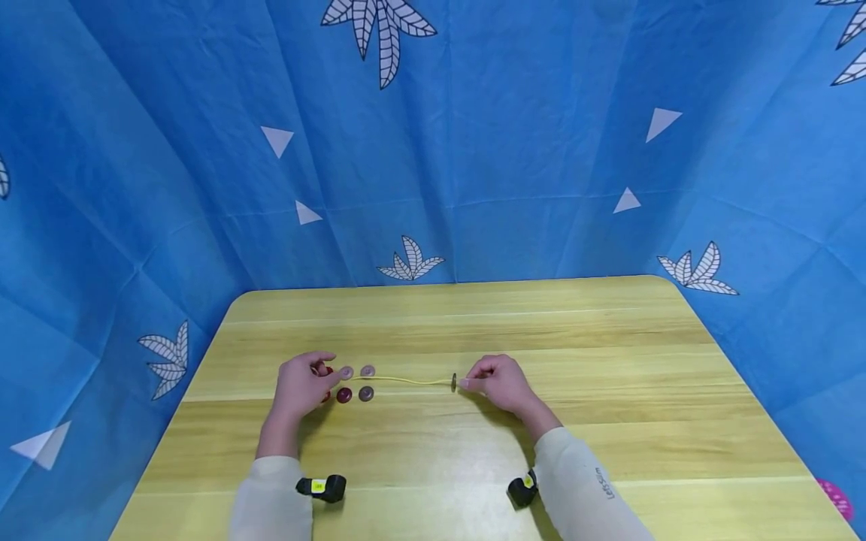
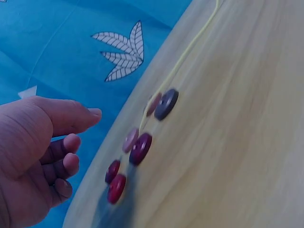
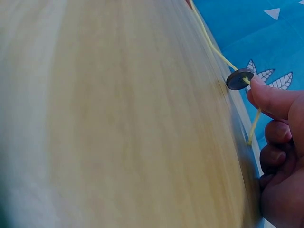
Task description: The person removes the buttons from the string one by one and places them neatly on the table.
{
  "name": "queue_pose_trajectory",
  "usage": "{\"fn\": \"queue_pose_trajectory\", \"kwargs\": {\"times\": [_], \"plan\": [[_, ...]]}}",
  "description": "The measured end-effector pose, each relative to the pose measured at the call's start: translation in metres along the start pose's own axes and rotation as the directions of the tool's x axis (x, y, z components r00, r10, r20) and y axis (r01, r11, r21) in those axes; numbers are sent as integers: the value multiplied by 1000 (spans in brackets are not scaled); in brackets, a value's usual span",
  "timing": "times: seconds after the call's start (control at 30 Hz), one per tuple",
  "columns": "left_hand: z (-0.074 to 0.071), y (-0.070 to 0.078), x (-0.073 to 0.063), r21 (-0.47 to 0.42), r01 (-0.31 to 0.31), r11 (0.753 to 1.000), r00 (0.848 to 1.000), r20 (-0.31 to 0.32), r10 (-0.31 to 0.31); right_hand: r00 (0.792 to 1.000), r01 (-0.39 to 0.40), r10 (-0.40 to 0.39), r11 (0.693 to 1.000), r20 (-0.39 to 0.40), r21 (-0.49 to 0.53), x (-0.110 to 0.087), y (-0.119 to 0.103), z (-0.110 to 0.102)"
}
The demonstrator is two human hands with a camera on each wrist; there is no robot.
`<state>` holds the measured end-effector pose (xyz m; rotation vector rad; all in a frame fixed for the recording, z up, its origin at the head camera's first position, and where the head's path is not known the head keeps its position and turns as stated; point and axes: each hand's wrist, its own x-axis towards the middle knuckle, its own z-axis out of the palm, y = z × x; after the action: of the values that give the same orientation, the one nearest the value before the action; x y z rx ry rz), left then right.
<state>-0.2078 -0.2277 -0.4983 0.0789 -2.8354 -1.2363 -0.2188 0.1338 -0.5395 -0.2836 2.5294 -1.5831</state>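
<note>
A yellow string (image 1: 409, 381) runs across the table between the two hands. My right hand (image 1: 504, 385) pinches it between thumb and index finger, beside a dark button (image 3: 234, 80) threaded on it. A short tail of string hangs below those fingers in the right wrist view. My left hand (image 1: 302, 387) hovers by several loose buttons with nothing in its fingers; in the left wrist view the thumb and forefinger stand out and the others bend loosely. Nearby lie a grey button (image 2: 166, 104), a maroon button (image 2: 141, 148), a red button (image 2: 116, 189) and pink ones. The string's left end lies over the pink button (image 2: 130, 140).
The buttons lie in two short rows on the wooden table (image 1: 433, 458), left of its middle. A blue patterned curtain (image 1: 473, 150) hangs behind and at both sides. Each wrist wears a small black camera, the left camera (image 1: 331, 488) just above the tabletop.
</note>
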Motion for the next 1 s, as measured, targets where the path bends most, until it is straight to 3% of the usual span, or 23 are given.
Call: {"fn": "queue_pose_trajectory", "kwargs": {"times": [0.4, 1.0], "plan": [[26, 25, 10, -31, -63, 998, 996, 63, 65, 1000, -2, 2, 1000, -1, 5, -1, 1, -2], [50, 57, 16, -27, -140, 990, 983, 114, 142, 1000, 13, -13, 1000, -6, 0, -1, 0, -1]]}}
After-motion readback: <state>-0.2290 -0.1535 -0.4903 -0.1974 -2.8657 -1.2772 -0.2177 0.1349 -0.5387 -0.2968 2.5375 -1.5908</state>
